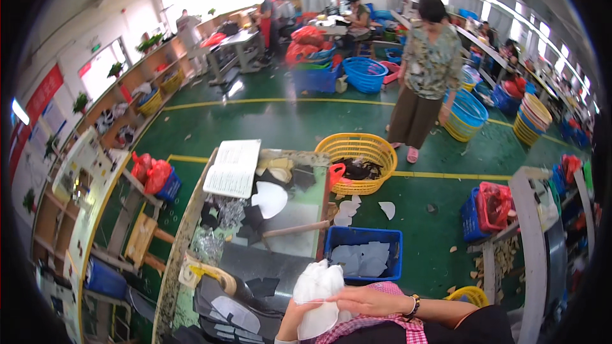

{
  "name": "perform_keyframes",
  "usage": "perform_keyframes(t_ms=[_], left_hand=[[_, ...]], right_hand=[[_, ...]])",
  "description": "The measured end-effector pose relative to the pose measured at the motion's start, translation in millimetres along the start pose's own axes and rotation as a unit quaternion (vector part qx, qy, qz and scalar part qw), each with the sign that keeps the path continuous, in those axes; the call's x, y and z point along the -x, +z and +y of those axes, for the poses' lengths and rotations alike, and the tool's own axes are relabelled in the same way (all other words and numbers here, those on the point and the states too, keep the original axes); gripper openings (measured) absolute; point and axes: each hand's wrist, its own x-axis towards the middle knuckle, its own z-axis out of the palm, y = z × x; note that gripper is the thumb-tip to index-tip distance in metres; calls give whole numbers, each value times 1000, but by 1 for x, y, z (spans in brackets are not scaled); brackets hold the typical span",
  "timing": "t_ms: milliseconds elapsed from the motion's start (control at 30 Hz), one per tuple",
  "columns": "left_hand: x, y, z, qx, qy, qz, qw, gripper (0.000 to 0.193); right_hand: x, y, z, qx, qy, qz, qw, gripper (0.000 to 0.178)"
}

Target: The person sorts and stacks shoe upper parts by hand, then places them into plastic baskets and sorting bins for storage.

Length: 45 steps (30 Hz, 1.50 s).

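A soft white bundle (318,285), perhaps cloth or thin padding, is held close to my body at the table's near right corner. My left hand (294,316) grips its left side, with the fingers partly hidden. Across its front lies my right hand (370,300), fingers together and pressing it against the left hand. Left of the bundle, a hammer-like tool with a wooden handle (296,229) rests on the worktable (167,285). Dark cut pieces (262,287), a white rounded piece (269,199) and an open notebook (233,168) also lie there.
A blue crate (364,230) with grey pieces stands right of the table, beyond it a yellow basket (356,142) of dark scraps. White scraps (387,209) litter the green floor. One person (432,57) stands past the basket; others work farther back. A rack (529,242) stands at right.
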Motion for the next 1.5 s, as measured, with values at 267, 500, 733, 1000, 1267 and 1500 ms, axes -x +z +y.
perform_keyframes(t_ms=[267,500,733,1000,1267,1500], left_hand=[[-27,41,22,240,-111,-36,964,54],[-81,112,59,103,-192,-38,975,51],[-19,74,-46,3,-357,44,933,49],[-111,47,-63,-40,-431,113,894,43],[-175,44,-77,20,-336,91,937,55],[-240,97,-57,58,-314,101,942,60]], right_hand=[[15,8,38,-293,182,165,924,91],[-10,-48,156,45,7,-2,999,40],[122,-98,452,-73,477,508,713,83],[105,-73,545,-16,638,362,679,81],[24,-215,558,226,513,269,783,66],[-100,-290,578,287,392,176,856,80]])
